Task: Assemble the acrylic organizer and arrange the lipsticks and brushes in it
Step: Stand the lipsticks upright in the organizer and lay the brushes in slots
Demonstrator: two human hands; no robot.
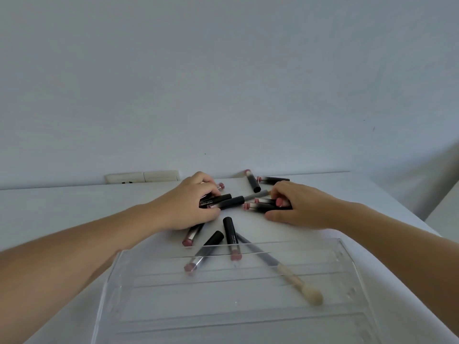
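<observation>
A clear acrylic organizer (pixel 352 274) stands on the white table near me. Behind it lie several black lipsticks with pink ends. My left hand (pixel 188 202) curls round a bundle of black lipsticks (pixel 222 201). Level with it, my right hand (pixel 298 207) grips two more lipsticks (pixel 260 204). Seen through the organizer are two lipsticks (pixel 231 234) and a grey-handled brush (pixel 285 269) with a pale tip. One lipstick (pixel 192 235) pokes out from under my left hand. Another brush handle (pixel 257 194) lies between the hands.
Two more lipsticks (pixel 253 181) lie near the table's far edge by the white wall. A wall socket plate (pixel 142 177) sits behind the table at the left. The table's right edge (pixel 419 217) drops off beside my right forearm.
</observation>
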